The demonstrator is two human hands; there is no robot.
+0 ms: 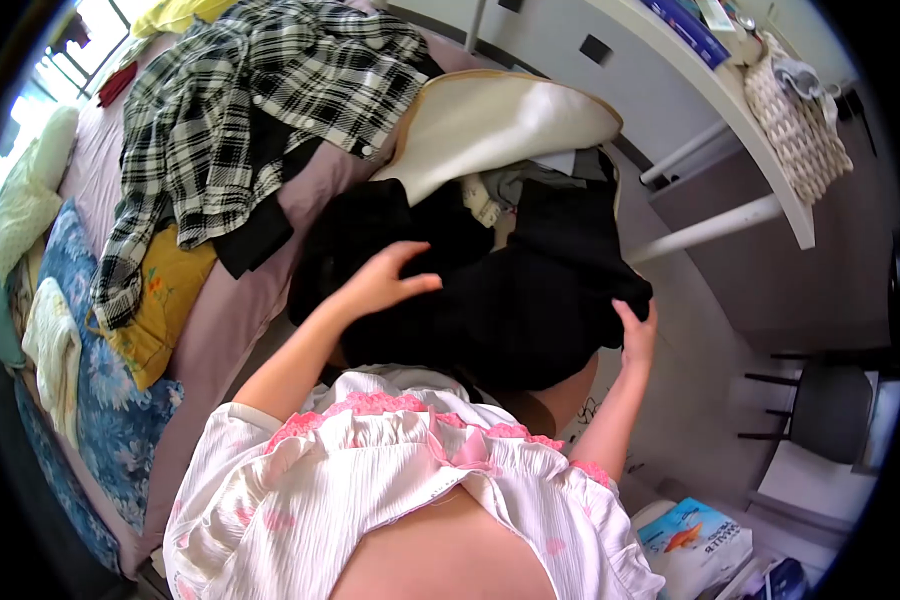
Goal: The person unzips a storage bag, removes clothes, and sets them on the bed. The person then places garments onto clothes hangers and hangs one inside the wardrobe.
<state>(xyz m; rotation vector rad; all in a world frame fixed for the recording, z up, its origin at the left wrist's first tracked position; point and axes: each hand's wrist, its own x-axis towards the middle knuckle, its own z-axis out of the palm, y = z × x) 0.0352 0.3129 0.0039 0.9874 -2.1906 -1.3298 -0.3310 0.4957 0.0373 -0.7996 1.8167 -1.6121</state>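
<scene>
A black garment [530,290] lies spread across my lap and partly over an open container with clothes inside. My right hand [638,338] grips the garment's right edge, thumb and fingers closed on the cloth. Over the garment's left part hovers or rests my left hand [390,282], thumb and fingers apart; whether it touches the cloth I cannot tell. Behind the garment stands the container's raised cream lid [500,125] with tan edging. Grey cloth [530,178] and a pale patterned piece [480,200] show inside, partly hidden.
On my left a bed with a pink sheet [250,300] holds a black-and-white plaid shirt [200,130], a mustard cloth [165,300] and a blue floral pillow [100,400]. A white table [710,90] bearing a woven bag [790,120] stands right. A dark chair [820,410] is farther right.
</scene>
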